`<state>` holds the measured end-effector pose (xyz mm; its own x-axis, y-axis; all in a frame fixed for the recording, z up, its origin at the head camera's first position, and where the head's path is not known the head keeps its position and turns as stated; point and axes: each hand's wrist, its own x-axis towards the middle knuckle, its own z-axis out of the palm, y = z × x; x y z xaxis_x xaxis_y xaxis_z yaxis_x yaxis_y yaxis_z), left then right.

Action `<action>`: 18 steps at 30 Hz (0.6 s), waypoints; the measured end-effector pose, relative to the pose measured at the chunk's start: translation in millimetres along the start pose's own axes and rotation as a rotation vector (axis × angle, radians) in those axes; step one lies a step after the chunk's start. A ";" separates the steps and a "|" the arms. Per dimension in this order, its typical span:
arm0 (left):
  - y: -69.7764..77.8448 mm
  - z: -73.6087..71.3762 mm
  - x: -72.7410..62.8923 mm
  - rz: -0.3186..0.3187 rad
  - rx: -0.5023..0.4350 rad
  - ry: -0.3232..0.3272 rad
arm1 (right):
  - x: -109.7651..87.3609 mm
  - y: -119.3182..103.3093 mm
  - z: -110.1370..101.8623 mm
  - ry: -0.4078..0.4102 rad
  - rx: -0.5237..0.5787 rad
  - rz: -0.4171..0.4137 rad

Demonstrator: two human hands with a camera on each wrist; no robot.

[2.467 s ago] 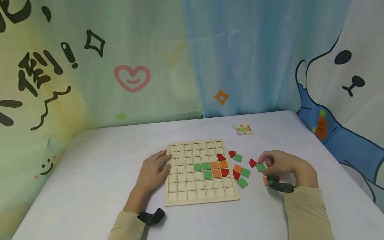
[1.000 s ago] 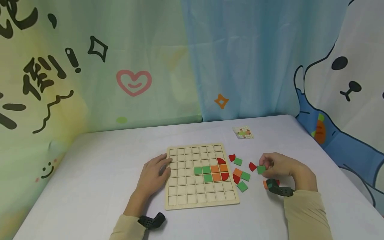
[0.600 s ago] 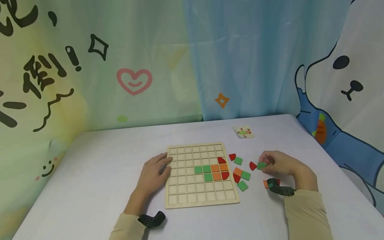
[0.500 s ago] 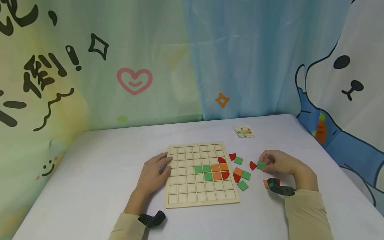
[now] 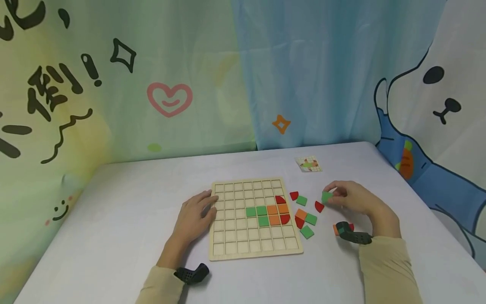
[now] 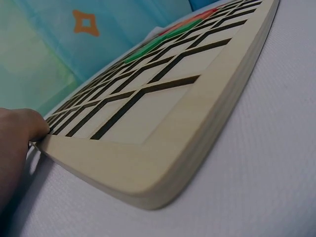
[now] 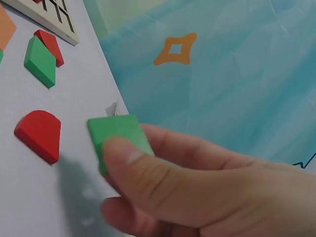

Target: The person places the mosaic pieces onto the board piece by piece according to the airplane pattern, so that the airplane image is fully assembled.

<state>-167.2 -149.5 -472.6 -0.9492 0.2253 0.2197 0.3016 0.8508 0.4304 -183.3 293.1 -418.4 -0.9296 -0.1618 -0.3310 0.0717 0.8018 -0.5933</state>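
My right hand [image 5: 355, 197] pinches a green square tile [image 5: 326, 196] between thumb and fingers; in the right wrist view the green tile [image 7: 116, 129] is raised off the table. Just to its left lies a red quarter-circle tile [image 5: 319, 206]. My left hand [image 5: 195, 215] rests along the left edge of a wooden grid board [image 5: 243, 242], fingers lying on its rim. In the left wrist view, part of that hand [image 6: 19, 140] shows at the board's edge [image 6: 168, 168]. Green, orange and red tiles [image 5: 272, 210] sit in cells at the board's middle and right.
Between board and right hand, several loose tiles [image 5: 306, 231] in green, orange and red lie on the white table [image 5: 152, 202]. An orange tile [image 5: 336, 229] is partly hidden by the right wrist camera [image 5: 355, 235]. A small pattern card [image 5: 309, 164] lies at the back.
The right hand has lifted the green tile from beside the red quarter-circle and moved it away from me and slightly left. The left hand stays on the board's edge.
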 end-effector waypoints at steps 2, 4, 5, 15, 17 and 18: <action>-0.4 -0.3 0.3 0.004 0.000 0.002 | 0.3 -3.9 -0.4 0.021 -0.005 0.010; -0.8 -0.7 0.3 0.009 0.000 0.008 | 1.0 -7.3 -0.2 0.034 -0.011 0.013; -0.9 -0.8 0.3 0.010 0.000 0.010 | 1.2 -9.1 0.1 0.036 -0.013 0.015; -2.9 1.7 0.6 0.015 0.002 0.016 | 1.8 -26.8 3.5 0.079 -0.014 -0.039; -3.2 2.3 0.6 0.017 0.003 0.018 | 2.4 -29.8 4.6 0.100 -0.024 -0.060; -3.4 2.5 0.6 0.018 0.003 0.018 | 2.6 -31.6 5.1 0.109 -0.025 -0.073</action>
<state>-169.0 -151.0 -476.1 -0.9418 0.2317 0.2433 0.3181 0.8481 0.4236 -186.1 264.4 -404.3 -0.9660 -0.1578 -0.2049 -0.0053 0.8042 -0.5943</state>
